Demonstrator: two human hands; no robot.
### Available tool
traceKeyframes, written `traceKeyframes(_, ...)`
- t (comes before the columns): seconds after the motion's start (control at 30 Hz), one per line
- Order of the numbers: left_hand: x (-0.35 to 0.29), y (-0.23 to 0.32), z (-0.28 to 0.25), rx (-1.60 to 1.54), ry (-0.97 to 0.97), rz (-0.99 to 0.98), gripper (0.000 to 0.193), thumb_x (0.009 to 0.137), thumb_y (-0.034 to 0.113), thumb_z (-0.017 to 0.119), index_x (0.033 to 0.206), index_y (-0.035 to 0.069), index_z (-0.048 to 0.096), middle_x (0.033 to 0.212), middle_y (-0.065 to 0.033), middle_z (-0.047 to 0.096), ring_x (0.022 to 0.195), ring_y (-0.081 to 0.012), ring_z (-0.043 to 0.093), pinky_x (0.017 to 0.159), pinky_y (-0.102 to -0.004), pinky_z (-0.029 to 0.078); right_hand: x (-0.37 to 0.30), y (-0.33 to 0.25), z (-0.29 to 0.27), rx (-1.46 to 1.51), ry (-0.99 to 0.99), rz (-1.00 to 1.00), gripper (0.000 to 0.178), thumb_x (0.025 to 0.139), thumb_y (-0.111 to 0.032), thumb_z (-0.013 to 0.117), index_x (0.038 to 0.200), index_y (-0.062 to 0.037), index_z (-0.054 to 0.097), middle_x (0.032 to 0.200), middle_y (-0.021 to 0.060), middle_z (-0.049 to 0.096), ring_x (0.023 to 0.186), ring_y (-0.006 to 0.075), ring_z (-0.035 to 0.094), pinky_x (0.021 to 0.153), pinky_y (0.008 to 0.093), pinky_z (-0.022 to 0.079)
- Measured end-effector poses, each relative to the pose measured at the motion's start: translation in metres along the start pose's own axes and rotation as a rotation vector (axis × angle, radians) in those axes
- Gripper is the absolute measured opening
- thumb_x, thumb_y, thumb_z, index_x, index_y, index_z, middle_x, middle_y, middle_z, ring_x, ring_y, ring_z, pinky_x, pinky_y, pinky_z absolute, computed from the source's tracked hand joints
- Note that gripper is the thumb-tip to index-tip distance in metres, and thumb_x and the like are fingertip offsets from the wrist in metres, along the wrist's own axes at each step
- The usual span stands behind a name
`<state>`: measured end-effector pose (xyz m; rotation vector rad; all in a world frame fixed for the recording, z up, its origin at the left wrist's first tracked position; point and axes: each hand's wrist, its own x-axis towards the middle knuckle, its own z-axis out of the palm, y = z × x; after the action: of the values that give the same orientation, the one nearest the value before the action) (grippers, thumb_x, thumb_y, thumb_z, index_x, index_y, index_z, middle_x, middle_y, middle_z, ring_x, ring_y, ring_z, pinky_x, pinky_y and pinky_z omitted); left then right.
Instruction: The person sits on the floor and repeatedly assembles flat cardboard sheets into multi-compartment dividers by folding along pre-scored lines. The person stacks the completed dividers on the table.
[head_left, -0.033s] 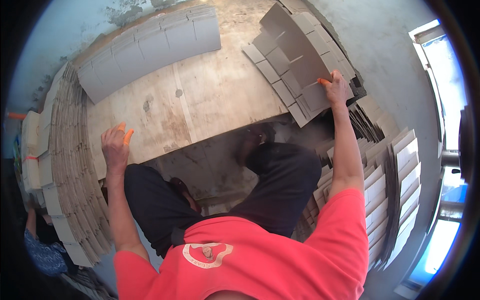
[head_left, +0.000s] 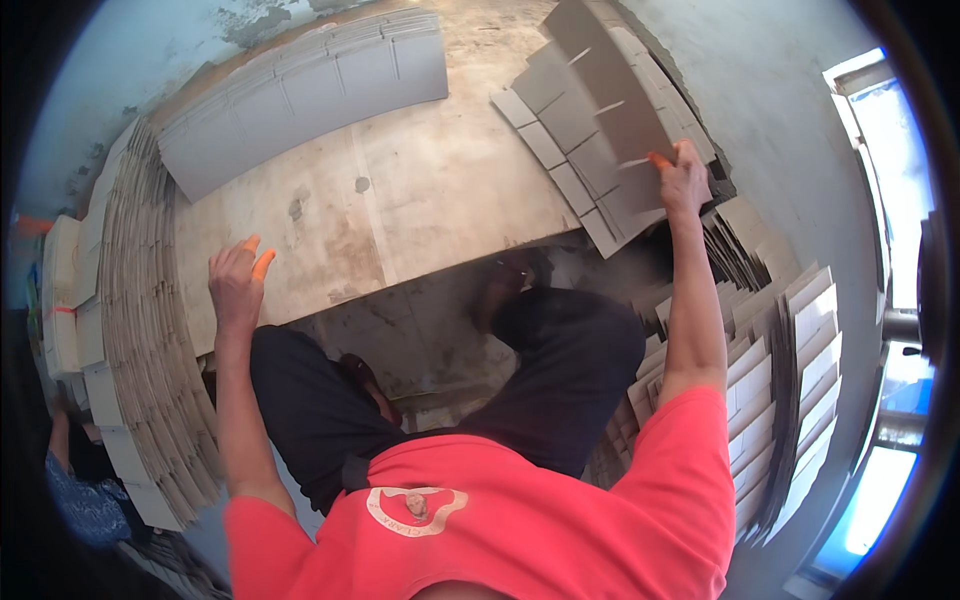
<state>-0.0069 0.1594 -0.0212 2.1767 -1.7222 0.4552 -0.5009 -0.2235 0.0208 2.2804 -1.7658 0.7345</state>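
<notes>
My right hand [head_left: 685, 180] grips the near end of a long slotted cardboard strip [head_left: 612, 85]. The strip stands tilted on edge over a pile of grey cardboard partition pieces [head_left: 545, 135] at the table's right end. Orange covers show on its thumb. Over the left front part of the wooden table [head_left: 400, 210], my left hand [head_left: 238, 285] holds nothing; its fingers are apart, with orange covers on the thumb and a finger. A row of slotted cardboard strips [head_left: 310, 100] stands on edge at the table's back left.
A tall stack of cardboard pieces [head_left: 150, 290] rises along the left side. More cardboard stacks [head_left: 770, 380] stand at my right, below table height. My legs [head_left: 560, 340] are at the table's front edge. A person's patterned clothing [head_left: 85, 505] shows at far left.
My right hand has shifted slightly right and away from me, and the cardboard strip has moved with it. My left hand has moved a little to the right.
</notes>
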Motion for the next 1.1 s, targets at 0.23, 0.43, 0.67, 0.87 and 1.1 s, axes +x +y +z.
traceKeyframes(0.23,0.111,0.004,0.047,-0.185,0.093,-0.028,0.039,0.072,0.018,0.077,0.106,0.003,0.062,0.095,-0.0125,0.064,0.091,-0.0304,0.058,0.08,-0.0396,0.046,-0.005,-0.134,-0.05,0.602,0.073,-0.048,0.03,0.085,-0.006,0.066,0.111,-0.0023,0.053,0.094,0.0158,0.067,0.083,0.0285,0.066,0.074,0.0372,0.051)
traceKeyframes(0.43,0.225,0.015,0.09,-0.146,-0.007,-0.043,0.062,0.068,0.025,0.08,0.119,0.004,0.052,0.111,-0.0108,0.059,0.111,-0.0272,0.049,0.094,-0.0394,0.041,-0.024,-0.218,-0.023,0.737,-0.115,-0.112,0.061,0.08,0.002,0.068,0.136,-0.0018,0.042,0.107,0.018,0.066,0.095,0.0232,0.067,0.08,0.0309,0.052)
traceKeyframes(0.67,0.282,0.007,0.157,0.044,0.079,0.044,0.048,0.065,0.019,0.081,0.101,0.006,0.052,0.097,-0.0064,0.06,0.105,-0.0246,0.051,0.089,-0.0393,0.043,-0.023,-0.241,0.012,0.759,-0.16,-0.085,0.059,0.085,0.0,0.065,0.139,-0.0035,0.04,0.106,0.017,0.067,0.092,0.0212,0.068,0.08,0.0287,0.051)
traceKeyframes(0.87,0.293,-0.005,0.169,0.002,0.044,0.075,0.035,0.066,0.008,0.075,0.094,0.005,0.055,0.095,-0.0048,0.06,0.096,-0.0233,0.054,0.084,-0.0364,0.046,-0.012,-0.248,0.028,0.783,0.001,-0.116,0.058,0.082,-0.001,0.07,0.135,-0.0032,0.047,0.078,-0.0001,0.064,0.069,0.0032,0.057,0.066,0.018,0.047)
traceKeyframes(1.1,0.278,0.001,0.146,-0.121,0.156,0.193,0.036,0.066,0.009,0.075,0.098,0.007,0.06,0.094,-0.0058,0.063,0.095,-0.0263,0.057,0.081,-0.0385,0.049,-0.017,-0.249,0.024,0.8,-0.141,-0.101,0.065,0.087,0.001,0.063,0.144,-0.0065,0.034,0.099,0.0136,0.067,0.082,0.0164,0.065,0.077,0.0256,0.05)
